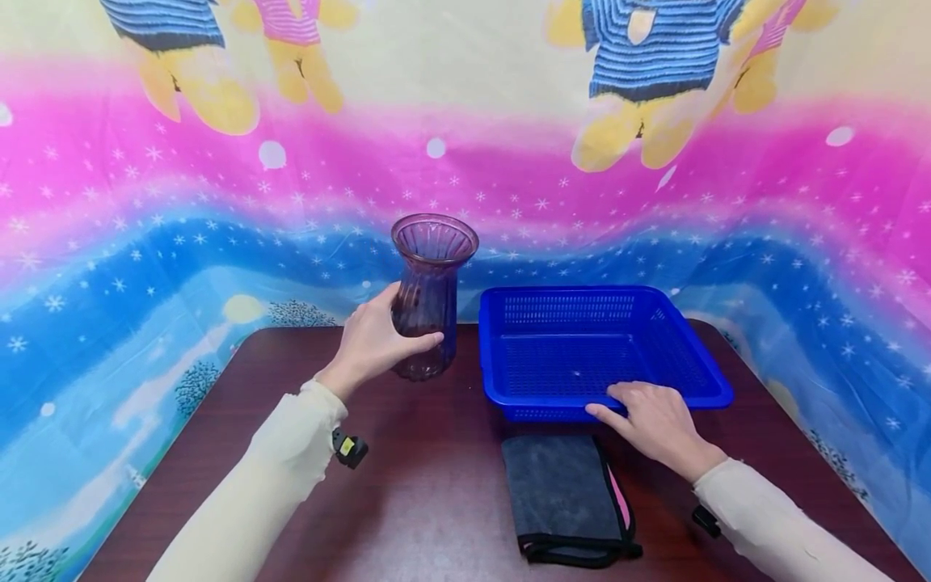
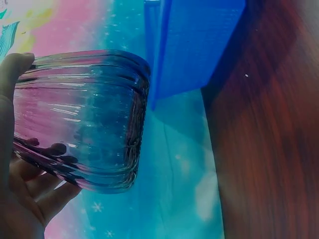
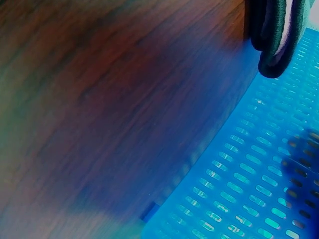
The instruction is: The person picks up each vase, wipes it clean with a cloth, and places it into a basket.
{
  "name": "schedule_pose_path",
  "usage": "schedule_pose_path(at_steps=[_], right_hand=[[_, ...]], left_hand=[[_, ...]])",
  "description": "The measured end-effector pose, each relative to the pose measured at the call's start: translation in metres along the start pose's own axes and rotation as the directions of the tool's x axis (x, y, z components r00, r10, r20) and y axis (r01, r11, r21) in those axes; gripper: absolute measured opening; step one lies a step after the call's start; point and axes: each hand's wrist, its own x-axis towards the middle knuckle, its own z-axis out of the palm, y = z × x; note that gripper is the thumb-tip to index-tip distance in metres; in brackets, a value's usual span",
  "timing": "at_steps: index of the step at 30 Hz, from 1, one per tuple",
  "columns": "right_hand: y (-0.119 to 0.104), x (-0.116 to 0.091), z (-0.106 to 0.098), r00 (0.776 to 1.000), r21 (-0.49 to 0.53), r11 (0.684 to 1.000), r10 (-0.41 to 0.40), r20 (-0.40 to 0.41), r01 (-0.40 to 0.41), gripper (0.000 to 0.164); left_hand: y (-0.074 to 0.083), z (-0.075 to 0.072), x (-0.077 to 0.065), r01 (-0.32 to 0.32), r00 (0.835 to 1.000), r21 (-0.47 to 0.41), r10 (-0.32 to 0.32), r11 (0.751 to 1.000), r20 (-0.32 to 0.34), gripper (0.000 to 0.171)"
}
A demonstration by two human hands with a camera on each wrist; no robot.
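A clear purple glass vase [image 1: 424, 311] with a flared rim is upright left of the basket. My left hand [image 1: 374, 335] grips its body, thumb across the near side. In the left wrist view, backdrop shows between the ribbed vase [image 2: 94, 124] and the tabletop, and the fingers wrap under its side. My right hand [image 1: 658, 424] holds the front rim of a blue plastic basket [image 1: 502, 388], fingers over the rim and thumb outside. The right wrist view shows the basket's slotted wall [image 3: 239, 174], with dark finger shapes behind it.
A folded dark grey cloth [image 1: 563, 489] with black edging and a pink inner side lies in front of the basket. The dark brown wooden table [image 1: 407, 477] ends at a printed cloth backdrop [image 1: 349, 186] behind and at the sides.
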Motion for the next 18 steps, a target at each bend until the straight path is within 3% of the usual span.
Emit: schedule_pose_path(at_steps=[7, 18], right_hand=[[-0.001, 0.000, 0.000, 1.000, 0.007, 1.000, 0.007, 0.008, -0.007, 0.049], [-0.001, 0.000, -0.001, 1.000, 0.009, 1.000, 0.001, 0.000, -0.001, 0.047]], left_hand=[[0.015, 0.005, 0.009, -0.026, 1.000, 0.022, 0.026, 0.999, -0.004, 0.084], [0.032, 0.015, 0.020, -0.009, 1.000, 0.027, 0.009, 1.000, -0.013, 0.088]])
